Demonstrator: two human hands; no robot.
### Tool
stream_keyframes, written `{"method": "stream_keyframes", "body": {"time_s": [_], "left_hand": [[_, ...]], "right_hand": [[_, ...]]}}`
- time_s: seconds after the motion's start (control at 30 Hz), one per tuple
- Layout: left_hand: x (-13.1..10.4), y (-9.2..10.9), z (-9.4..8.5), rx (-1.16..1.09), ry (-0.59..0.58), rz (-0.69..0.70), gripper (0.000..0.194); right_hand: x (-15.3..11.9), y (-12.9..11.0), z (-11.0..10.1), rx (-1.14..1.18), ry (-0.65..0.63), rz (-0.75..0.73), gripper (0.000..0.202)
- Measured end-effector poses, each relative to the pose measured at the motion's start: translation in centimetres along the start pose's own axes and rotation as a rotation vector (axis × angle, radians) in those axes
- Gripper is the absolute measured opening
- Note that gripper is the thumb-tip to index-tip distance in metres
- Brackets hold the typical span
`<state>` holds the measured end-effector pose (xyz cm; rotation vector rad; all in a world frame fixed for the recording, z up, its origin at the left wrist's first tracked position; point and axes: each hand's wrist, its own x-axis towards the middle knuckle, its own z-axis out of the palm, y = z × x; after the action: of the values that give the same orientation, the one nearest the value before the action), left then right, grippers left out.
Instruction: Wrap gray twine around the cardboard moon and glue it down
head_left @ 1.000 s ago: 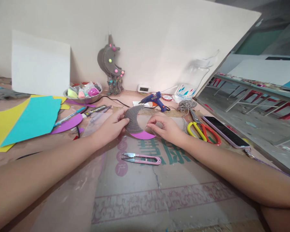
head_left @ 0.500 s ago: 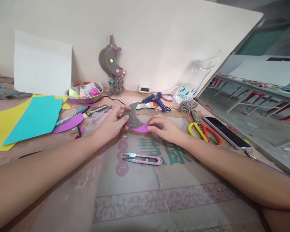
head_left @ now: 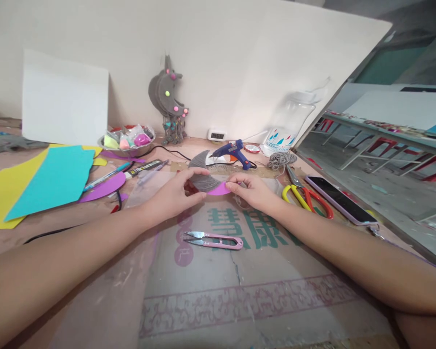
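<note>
A crescent (head_left: 205, 180) wrapped in grey yarn is held up between both hands, with bare purple showing at its right end. My left hand (head_left: 181, 190) has thumb and fingers around the wrapped part at its lower left. At the purple tip, my right hand (head_left: 245, 188) pinches with thumb and forefinger; a thin strand hangs beneath those fingers. Pink thread snips (head_left: 223, 241) lie just in front of the hands. Behind the crescent is a blue glue gun (head_left: 234, 152), and a grey yarn ball (head_left: 281, 160) sits to its right.
Scissors (head_left: 307, 198) and a phone (head_left: 339, 199) lie on the right. Yellow and turquoise sheets (head_left: 53, 182), pens (head_left: 107, 175) and a bowl of clay (head_left: 129, 139) are on the left. At the back stand a decorated moon (head_left: 167, 94), small clock (head_left: 217, 134) and clear jar (head_left: 290, 121).
The crescent has turned and shifted slightly right, showing more of its upper tip. My left fingers have moved down it and right; my right hand has shifted slightly right.
</note>
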<state>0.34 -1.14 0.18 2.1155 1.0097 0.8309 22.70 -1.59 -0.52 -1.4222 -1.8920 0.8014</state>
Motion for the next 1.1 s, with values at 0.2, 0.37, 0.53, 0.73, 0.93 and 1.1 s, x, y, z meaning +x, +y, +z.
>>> {"method": "stream_keyframes", "body": {"time_s": [0.2,0.37,0.53,0.73,0.93,1.1], "left_hand": [[0.0,-0.2,-0.1,0.041,-0.017,-0.004,0.045],[0.2,-0.7,0.1,0.012,-0.01,0.005,0.045],[0.2,-0.3,0.1,0.036,0.004,-0.005,0.044],[0.1,-0.1,0.0,0.014,0.002,-0.025,0.046],[0.1,0.2,-0.2,0.087,0.019,-0.037,0.044],[0.1,0.3,-0.1,0.089,0.024,-0.043,0.042]], "right_hand": [[0.0,-0.3,0.0,-0.006,-0.015,-0.004,0.032],[0.1,-0.1,-0.1,-0.031,-0.02,-0.034,0.033],[0.1,0.1,0.0,-0.026,-0.033,-0.043,0.034],[0.0,0.2,0.0,0.006,-0.047,-0.007,0.035],[0.0,0.0,0.0,0.011,-0.048,-0.004,0.035],[0.0,0.0,0.0,0.009,-0.05,-0.011,0.035]]}}
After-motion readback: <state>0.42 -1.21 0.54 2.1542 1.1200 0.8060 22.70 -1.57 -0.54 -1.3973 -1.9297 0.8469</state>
